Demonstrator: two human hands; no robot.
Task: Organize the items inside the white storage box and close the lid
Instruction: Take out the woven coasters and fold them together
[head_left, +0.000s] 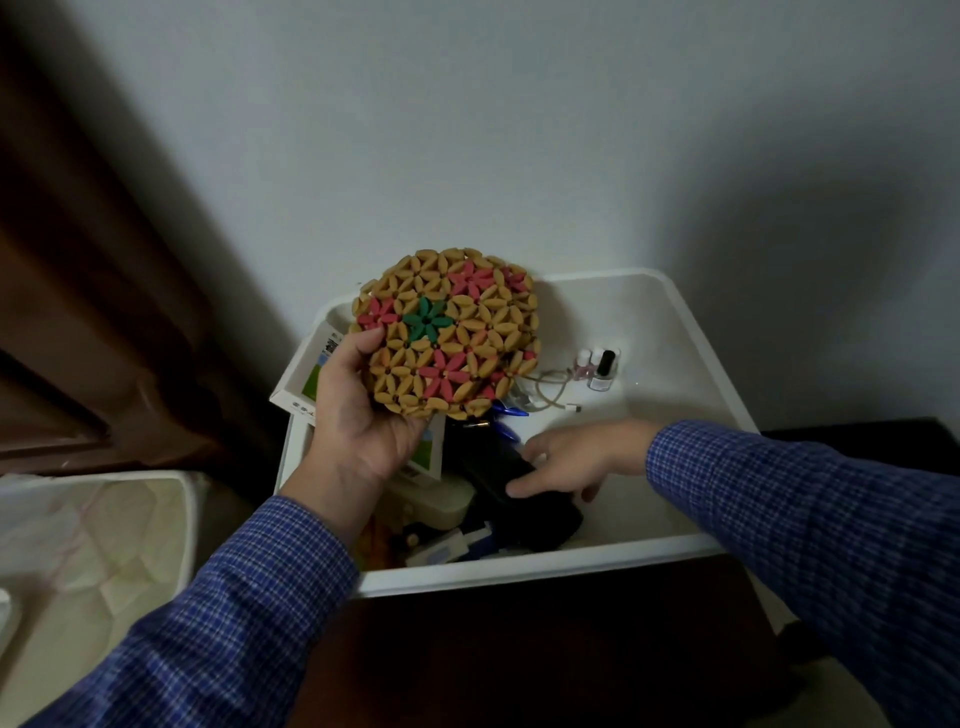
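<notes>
- Wooden beads, tan with pink and green flowers, make up the round trivet (445, 332), which the left hand (358, 415) holds lifted above the left part of the white storage box (691, 332): thumb on its face, fingers curled behind its lower edge. The hold covers only one edge, so the loosely strung mat could sag or slip down onto the clutter.
- The right hand (566, 457) reaches into the box, fingers spread low over a black case (511, 478); I cannot tell whether it grips the case or merely touches it. A hasty pull could drag the neighbouring pens and the pale cable (550, 387).
- Small nail polish bottles (597, 366) stand upright near the far wall, apart from the pile. A sweeping sleeve or a shoved item could topple them.
- Paper cartons (311, 374) lean against the left wall and over the rim. Left so, they would likely block the lid from seating.
- No lid shows in view, so closing looks some way off.
</notes>
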